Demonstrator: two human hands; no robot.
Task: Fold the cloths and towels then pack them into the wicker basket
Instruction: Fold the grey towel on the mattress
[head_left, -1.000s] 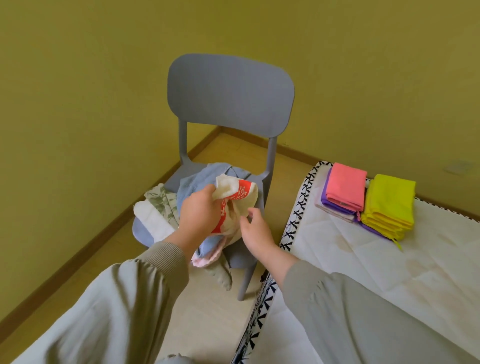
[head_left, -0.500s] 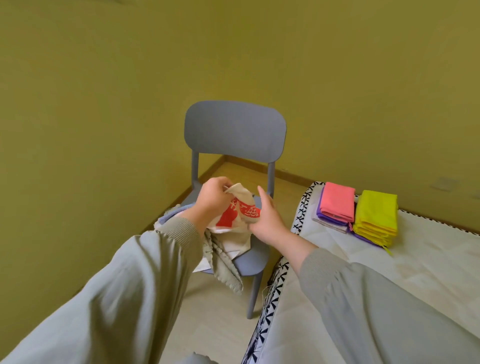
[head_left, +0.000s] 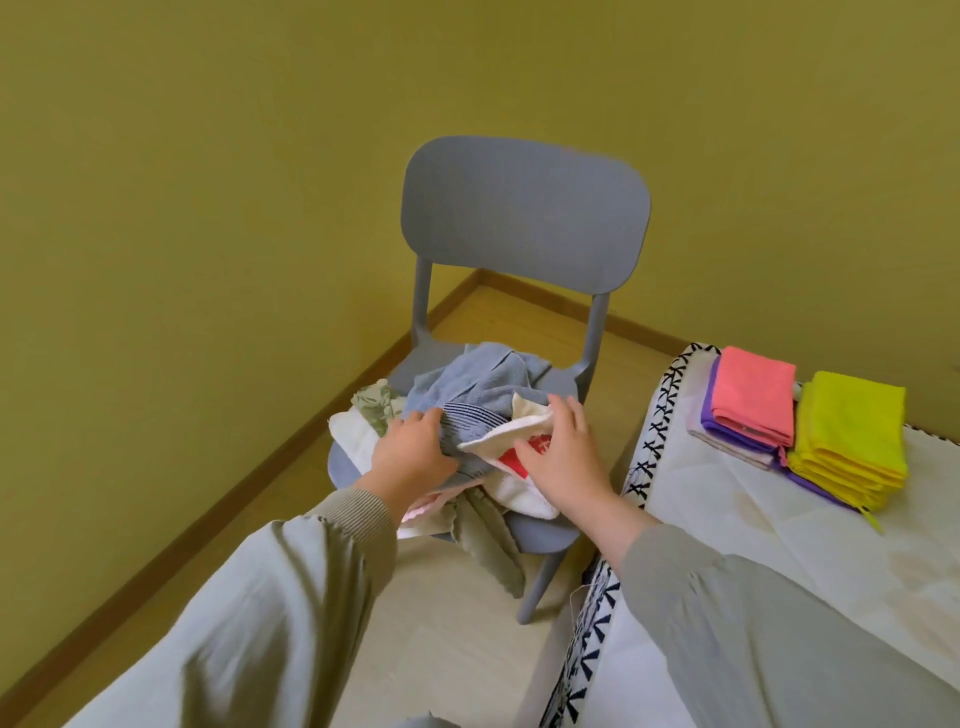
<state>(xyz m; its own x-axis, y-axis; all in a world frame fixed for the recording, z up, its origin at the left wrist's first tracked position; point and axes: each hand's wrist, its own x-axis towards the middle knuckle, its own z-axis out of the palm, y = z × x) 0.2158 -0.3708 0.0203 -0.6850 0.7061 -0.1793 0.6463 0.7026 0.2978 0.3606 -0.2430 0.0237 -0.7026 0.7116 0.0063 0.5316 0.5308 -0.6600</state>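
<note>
My left hand (head_left: 410, 454) had its fingers curled into the blue towel (head_left: 467, 384) on top of the unfolded pile on the chair (head_left: 524, 223) seat. My right hand (head_left: 563, 457) lay spread flat on the white cloth (head_left: 493, 439) with red print. At three o'clock from the pile, the pink stack (head_left: 753, 395) and yellow stack (head_left: 852, 431) sat folded on the bed (head_left: 779, 545). The wicker basket was out of view. The risk, as I judged it: tugging one piece from that tangle could drag its neighbours off. The beige cloth (head_left: 488, 551) hanging over the seat edge at six o'clock looked likeliest to fall.
</note>
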